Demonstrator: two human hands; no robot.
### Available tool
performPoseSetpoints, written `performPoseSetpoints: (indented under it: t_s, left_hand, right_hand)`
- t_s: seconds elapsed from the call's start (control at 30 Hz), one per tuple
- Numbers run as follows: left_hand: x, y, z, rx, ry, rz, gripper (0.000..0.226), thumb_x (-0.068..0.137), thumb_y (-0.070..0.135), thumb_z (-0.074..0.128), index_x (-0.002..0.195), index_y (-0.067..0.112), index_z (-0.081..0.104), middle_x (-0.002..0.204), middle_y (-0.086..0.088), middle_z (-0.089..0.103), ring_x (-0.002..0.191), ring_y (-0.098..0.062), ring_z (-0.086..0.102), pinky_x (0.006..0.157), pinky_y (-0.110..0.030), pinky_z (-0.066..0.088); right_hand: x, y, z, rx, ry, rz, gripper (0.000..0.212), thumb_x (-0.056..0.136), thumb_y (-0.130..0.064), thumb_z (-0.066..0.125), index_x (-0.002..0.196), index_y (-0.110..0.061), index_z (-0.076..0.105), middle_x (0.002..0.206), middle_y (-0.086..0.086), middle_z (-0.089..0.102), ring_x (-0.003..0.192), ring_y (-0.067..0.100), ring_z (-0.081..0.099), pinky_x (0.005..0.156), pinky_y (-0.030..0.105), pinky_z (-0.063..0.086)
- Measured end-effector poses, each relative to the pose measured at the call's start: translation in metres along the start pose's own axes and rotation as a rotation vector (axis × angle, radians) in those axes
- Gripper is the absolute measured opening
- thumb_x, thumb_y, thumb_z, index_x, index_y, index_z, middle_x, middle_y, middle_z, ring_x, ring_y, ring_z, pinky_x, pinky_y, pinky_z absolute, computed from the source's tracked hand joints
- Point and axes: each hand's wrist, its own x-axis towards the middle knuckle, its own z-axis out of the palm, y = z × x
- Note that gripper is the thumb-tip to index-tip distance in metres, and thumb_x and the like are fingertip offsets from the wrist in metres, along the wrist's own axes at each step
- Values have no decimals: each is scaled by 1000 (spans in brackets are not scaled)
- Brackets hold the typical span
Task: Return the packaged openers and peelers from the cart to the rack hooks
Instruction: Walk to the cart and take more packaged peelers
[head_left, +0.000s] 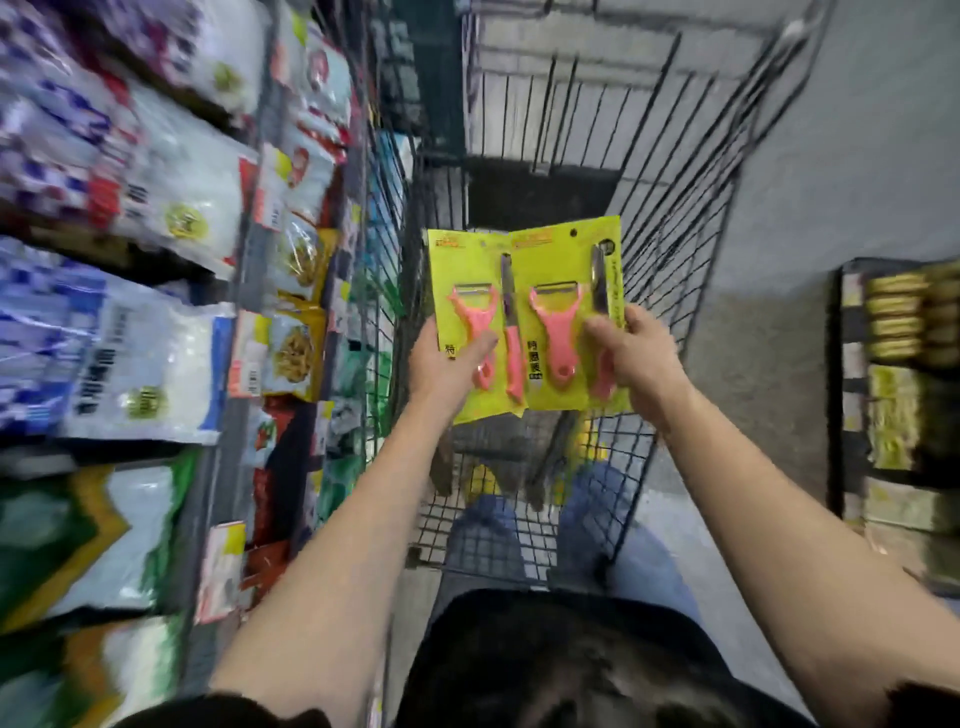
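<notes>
Two yellow-green cards, each carrying a pink peeler and a pink-handled knife, are held side by side above the wire cart (675, 218). My left hand (447, 358) grips the left peeler pack (470, 270) at its lower left, thumb across the front. My right hand (636, 353) grips the right peeler pack (561, 260) at its lower right edge. Below them, on the cart floor, lie more blurred yellow packs (483, 478), partly hidden. No rack hooks are recognisable in the blur.
Shelves of bagged goods (156, 338) run close along the left of the cart. A low display of yellow boxes (904, 364) stands at the right across the grey floor (831, 156). My legs in blue jeans show through the cart's near end.
</notes>
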Motion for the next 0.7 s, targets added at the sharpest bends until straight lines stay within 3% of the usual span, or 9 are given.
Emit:
performPoseSetpoints:
  t_s: [0.07, 0.13, 0.2, 0.3, 0.4, 0.5, 0.6, 0.67, 0.7]
  left_hand:
    - [-27, 12, -17, 4, -7, 64, 96, 88, 45, 81, 162, 10, 30, 166, -9, 37, 154, -28, 34, 124, -40, 29]
    - [-57, 24, -34, 33, 1, 107, 99, 84, 51, 82, 160, 11, 34, 164, -9, 41, 152, -28, 38, 125, -46, 31]
    - [-86, 33, -50, 69, 23, 160, 92, 77, 54, 85, 149, 11, 50, 150, -10, 58, 139, -29, 53, 117, -49, 43]
    - [-134, 39, -72, 46, 53, 239, 57, 83, 30, 88, 130, 11, 63, 125, -5, 72, 119, -25, 65, 99, -37, 50]
    - [-186, 34, -85, -12, 157, 287, 59, 83, 30, 87, 134, 13, 63, 127, -3, 72, 119, -21, 65, 105, -40, 50]
    - [-247, 16, -85, -82, 300, 284, 55, 83, 33, 86, 130, 15, 64, 121, -3, 74, 114, -21, 67, 98, -39, 52]
    - [-315, -10, -79, -127, 394, 285, 46, 84, 34, 85, 123, 20, 65, 113, 3, 75, 103, -10, 68, 88, -27, 51]
    - [-357, -27, -77, -154, 440, 305, 34, 87, 29, 84, 114, 28, 64, 104, 15, 73, 93, 11, 66, 80, -8, 48]
    - [-376, -38, -77, -181, 467, 304, 30, 88, 28, 82, 111, 32, 64, 103, 19, 72, 90, 16, 66, 78, -6, 48]
  right_hand:
    - [-35, -17, -8, 32, -10, -56, 14, 93, -19, 70, 104, -11, 70, 90, 5, 77, 75, 16, 73, 65, 34, 61]
    - [-69, -29, -17, 52, -26, -113, 10, 93, -14, 69, 101, -9, 70, 83, 1, 76, 67, 7, 72, 57, 24, 57]
    - [-100, -36, -28, 57, -55, -166, 4, 94, -11, 69, 97, -9, 68, 74, -3, 72, 58, 5, 67, 49, 17, 50]
    - [-134, -41, -42, 50, -108, -246, 4, 91, -10, 72, 92, -8, 69, 75, 0, 70, 62, 9, 64, 57, 22, 51]
    - [-163, -48, -55, 43, -180, -324, 5, 90, -8, 72, 94, -5, 70, 79, 3, 70, 70, 13, 63, 63, 26, 52]
    - [-190, -45, -68, 31, -237, -408, 3, 90, -10, 73, 90, -7, 72, 76, -2, 72, 68, 10, 65, 61, 23, 54]
    - [-219, -35, -73, 6, -334, -463, 10, 88, -15, 74, 93, -7, 74, 84, 4, 74, 76, 14, 67, 73, 33, 56]
    - [-242, -27, -69, -3, -415, -472, 6, 90, -12, 73, 94, -8, 75, 83, 2, 75, 71, 9, 68, 68, 26, 57]
    - [-254, -22, -65, -9, -455, -482, 6, 90, -11, 73, 95, -8, 75, 81, 1, 75, 69, 8, 68, 65, 23, 56]
